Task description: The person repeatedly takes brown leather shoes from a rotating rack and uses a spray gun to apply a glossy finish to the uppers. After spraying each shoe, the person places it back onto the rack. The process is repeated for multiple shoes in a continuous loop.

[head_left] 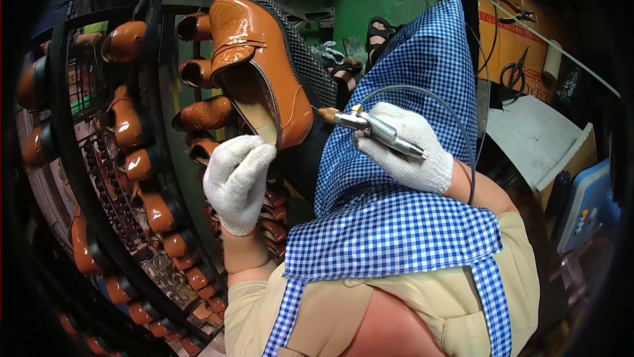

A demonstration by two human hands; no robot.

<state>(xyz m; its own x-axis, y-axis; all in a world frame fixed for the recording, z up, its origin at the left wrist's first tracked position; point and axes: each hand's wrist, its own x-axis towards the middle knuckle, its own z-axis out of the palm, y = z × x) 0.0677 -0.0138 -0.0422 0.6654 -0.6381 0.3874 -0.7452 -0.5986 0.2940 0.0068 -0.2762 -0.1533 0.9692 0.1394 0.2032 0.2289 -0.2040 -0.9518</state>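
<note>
A glossy tan-brown shoe (290,93) with a dark textured sole is tilted in front of me, its toe pointing away and its pale lining showing. My left hand (239,182), in a white knit glove, pinches the shoe's back rim by the heel. Gloved the same way, my right hand (409,149) wraps around a silver pen-like tool (380,131) with a brass-coloured tip and a thin clear hose. That tip points at the outside of the heel, very close to it; whether it touches I cannot tell. The fingertips inside the shoe are partly hidden.
On my left stands a black metal rack (153,33) with rows of brown shoes (127,116). A checked blue apron (396,225) covers my lap. To the right are a cardboard box (512,40), black-handled scissors (514,74), a white board (531,129) and a blue-and-white device (588,208).
</note>
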